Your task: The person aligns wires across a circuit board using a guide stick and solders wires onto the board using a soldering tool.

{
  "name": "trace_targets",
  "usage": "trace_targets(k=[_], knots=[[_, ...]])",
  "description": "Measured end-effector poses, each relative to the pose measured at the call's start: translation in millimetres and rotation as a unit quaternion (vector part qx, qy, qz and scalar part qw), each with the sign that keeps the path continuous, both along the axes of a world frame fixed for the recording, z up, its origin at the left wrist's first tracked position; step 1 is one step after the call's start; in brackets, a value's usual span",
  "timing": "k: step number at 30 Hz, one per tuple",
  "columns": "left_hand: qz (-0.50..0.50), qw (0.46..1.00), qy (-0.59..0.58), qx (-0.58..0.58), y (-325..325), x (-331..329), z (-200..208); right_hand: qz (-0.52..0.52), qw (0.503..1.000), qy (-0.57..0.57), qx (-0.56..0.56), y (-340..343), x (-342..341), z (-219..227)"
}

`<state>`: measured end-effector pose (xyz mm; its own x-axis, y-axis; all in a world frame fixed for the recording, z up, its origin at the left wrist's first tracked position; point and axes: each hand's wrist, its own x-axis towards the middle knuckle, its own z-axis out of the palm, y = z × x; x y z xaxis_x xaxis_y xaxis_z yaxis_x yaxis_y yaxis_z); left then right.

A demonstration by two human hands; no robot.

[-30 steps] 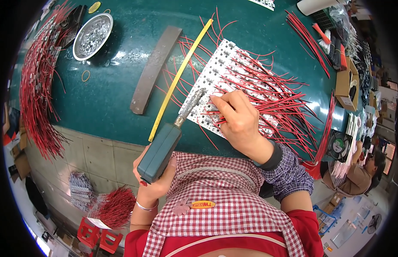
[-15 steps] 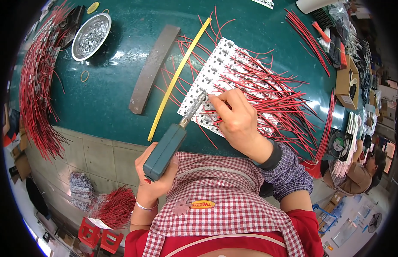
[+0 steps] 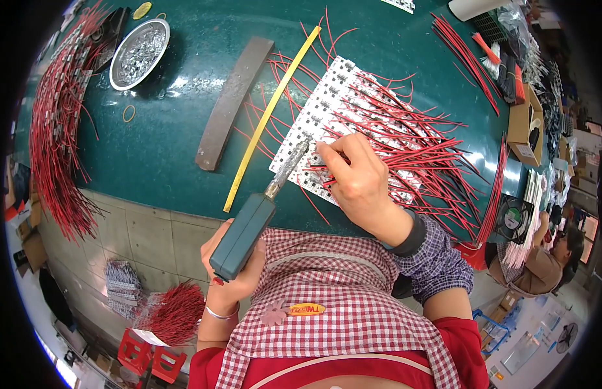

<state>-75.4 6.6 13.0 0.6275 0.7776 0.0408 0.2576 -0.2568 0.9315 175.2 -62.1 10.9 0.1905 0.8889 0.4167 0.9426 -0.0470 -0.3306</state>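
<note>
My left hand (image 3: 251, 271) is wrapped round the dark green body of a soldering gun (image 3: 244, 235). The gun's long metal barrel reaches up and right, and its tip is at the white circuit board panel (image 3: 324, 102), close to my right fingertips. Fingers pinched, my right hand (image 3: 360, 176) is over the panel with a wire end, mostly hidden under the fingers. Rows of red and black wires (image 3: 437, 159) fan rightward from the panel, some passing beneath that hand. The panel lies tilted on the green table, with small dark components across it.
A yellow strip (image 3: 272, 120) and a grey-brown bar (image 3: 233, 107) lie left of the panel. Farther left stand a metal bowl (image 3: 140, 55) of silvery bits and a hanging heap of wired boards (image 3: 58, 142). A cardboard box (image 3: 525, 123) and a small fan (image 3: 513, 217) sit at right.
My left hand and the soldering gun's body have shifted slightly left and toward me, the tip staying at the panel. My right hand has hardly moved.
</note>
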Motion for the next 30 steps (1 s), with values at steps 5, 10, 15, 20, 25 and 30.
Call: trace_targets(k=[5, 10, 15, 20, 25, 30], knots=[[0.005, 0.999, -0.011, -0.044, -1.1, 6.7, 4.3, -0.003, 0.999, 0.043, -0.008, -1.4, -2.8, 0.1], [-0.013, 0.999, 0.011, -0.033, 1.2, 8.6, 11.5, -0.005, 0.999, 0.038, -0.013, -1.7, -3.9, -0.2], [-0.009, 1.000, 0.006, 0.007, 3.4, 16.8, 21.9, -0.004, 1.000, 0.026, -0.014, -1.1, -5.1, -1.3], [-0.031, 0.999, 0.036, 0.008, 3.3, 5.3, 11.2, 0.009, 1.000, -0.016, 0.001, -0.2, -1.9, -4.7], [-0.006, 1.000, -0.011, -0.001, 0.5, 4.8, 4.7, 0.009, 1.000, -0.020, -0.001, 0.5, -2.9, -3.2], [-0.014, 1.000, -0.023, 0.007, 4.3, 15.3, 9.8, 0.007, 1.000, -0.020, -0.003, 0.2, -3.5, -3.4]])
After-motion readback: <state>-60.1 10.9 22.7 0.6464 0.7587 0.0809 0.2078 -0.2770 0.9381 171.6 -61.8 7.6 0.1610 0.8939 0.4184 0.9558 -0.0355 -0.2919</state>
